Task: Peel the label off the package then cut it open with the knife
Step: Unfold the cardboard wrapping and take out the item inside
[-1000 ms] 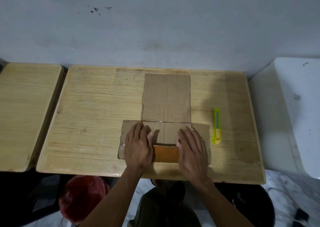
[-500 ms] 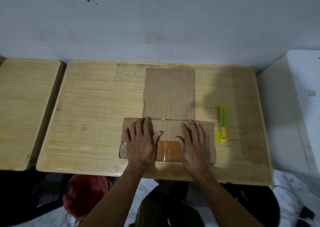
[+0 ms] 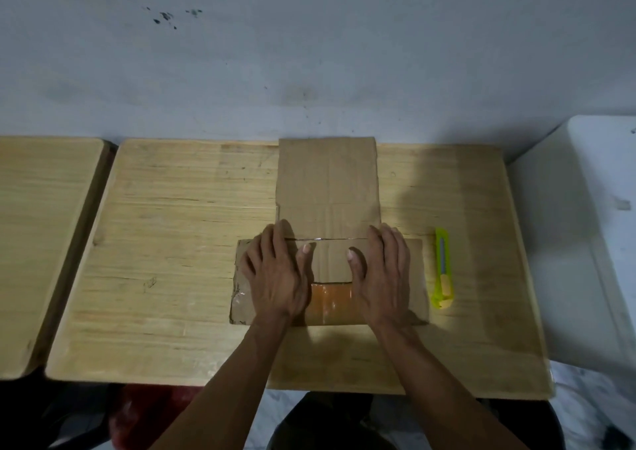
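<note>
Now both hands are lying flat, palms down and fingers spread, on a flattened brown cardboard package (image 3: 328, 188) that is resting on the pale wooden surface (image 3: 179, 243). Neither hand is gripping anything. The left hand (image 3: 275, 277) is pressing on the package's near left part and the right hand (image 3: 382, 277) on its near right part, thumbs pointing toward each other. Between the two wrists, a glossy orange-brown strip of tape (image 3: 332, 300) is showing on the cardboard. Just beyond the right hand's outer edge, a yellow-green utility knife (image 3: 442, 270) is lying on the surface, apart from the package and from both hands.
</note>
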